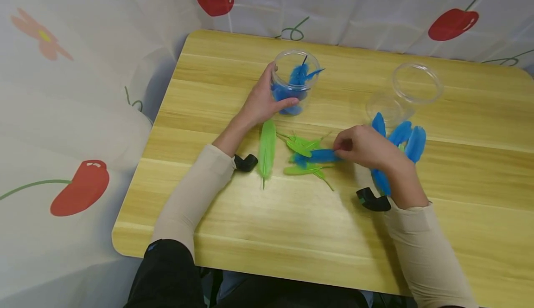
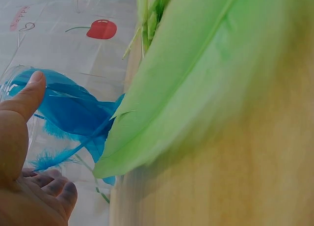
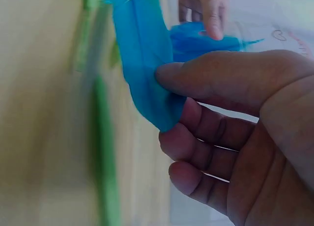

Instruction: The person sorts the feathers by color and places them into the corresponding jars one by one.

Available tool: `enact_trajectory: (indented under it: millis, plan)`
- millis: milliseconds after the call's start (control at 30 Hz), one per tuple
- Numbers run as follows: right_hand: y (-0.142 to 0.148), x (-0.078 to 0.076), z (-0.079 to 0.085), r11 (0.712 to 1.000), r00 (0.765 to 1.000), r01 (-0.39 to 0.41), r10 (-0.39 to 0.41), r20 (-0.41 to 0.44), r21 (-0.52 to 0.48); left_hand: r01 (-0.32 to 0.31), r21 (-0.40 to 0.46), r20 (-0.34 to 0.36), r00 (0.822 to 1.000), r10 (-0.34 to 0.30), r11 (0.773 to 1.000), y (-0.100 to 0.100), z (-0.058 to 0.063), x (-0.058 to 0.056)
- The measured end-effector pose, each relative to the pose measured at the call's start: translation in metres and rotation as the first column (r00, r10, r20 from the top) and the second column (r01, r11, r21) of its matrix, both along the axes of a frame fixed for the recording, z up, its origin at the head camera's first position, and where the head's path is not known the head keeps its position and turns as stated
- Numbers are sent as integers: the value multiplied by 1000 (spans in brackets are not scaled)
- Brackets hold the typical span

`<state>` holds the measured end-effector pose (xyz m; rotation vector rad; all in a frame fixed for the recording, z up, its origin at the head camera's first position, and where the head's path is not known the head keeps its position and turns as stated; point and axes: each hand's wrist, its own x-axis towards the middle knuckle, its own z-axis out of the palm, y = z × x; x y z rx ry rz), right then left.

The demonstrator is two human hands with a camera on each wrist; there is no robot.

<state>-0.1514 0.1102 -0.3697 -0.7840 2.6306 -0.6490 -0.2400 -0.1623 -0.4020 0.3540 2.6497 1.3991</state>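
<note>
My left hand (image 1: pixel 262 101) holds a clear plastic jar (image 1: pixel 309 84) near the back of the table, thumb across its front. Blue feathers (image 1: pixel 298 74) stand inside the jar, some quills poking above the rim. Between thumb and fingertips, my right hand (image 1: pixel 369 146) pinches one end of a blue feather (image 3: pixel 144 54). That feather's other end lies over a small heap of green feathers (image 1: pixel 306 170). A single larger green feather (image 1: pixel 267 148) lies left of the heap, close to my left wrist; it looks very large in the left wrist view.
Several more blue feathers (image 1: pixel 415 144) lie beyond and beside my right wrist, partly hidden by it. Behind them stands a second clear jar (image 1: pixel 439 90). A white cloth with printed cherries (image 1: pixel 214 0) hangs behind and left of the wooden table (image 1: pixel 267 234).
</note>
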Motion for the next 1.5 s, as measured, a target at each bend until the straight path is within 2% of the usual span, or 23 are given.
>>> enact_trajectory:
  millis: [233,367,500,733,1000,1300,1500]
  plan:
    - [14,5,23,998,998,57,-57,20,0,4,9,-9,1000,-4,1000,1,0,0]
    - [23,5,31,995,994,99,-98,-39,7,0,17,-11,1000,0,1000,1,-1,1]
    - [30,7,36,989,985,145,-148,-95,-32,-2,17,-10,1000,2,1000,1,-1,1]
    - [29,3,46,969,949,221,-241,-205,-114,-8,16,-8,1000,8,1000,0,0,1]
    - [22,-11,57,959,901,215,-267,-340,-182,-3,12,-18,1000,3,1000,1,-1,2]
    - [7,-33,71,948,864,214,-297,-406,-237,2,16,-29,1000,-2,1000,1,-2,1]
    - [-5,-52,80,946,839,244,-316,-443,-213,0,16,-22,1000,0,1000,0,-2,1]
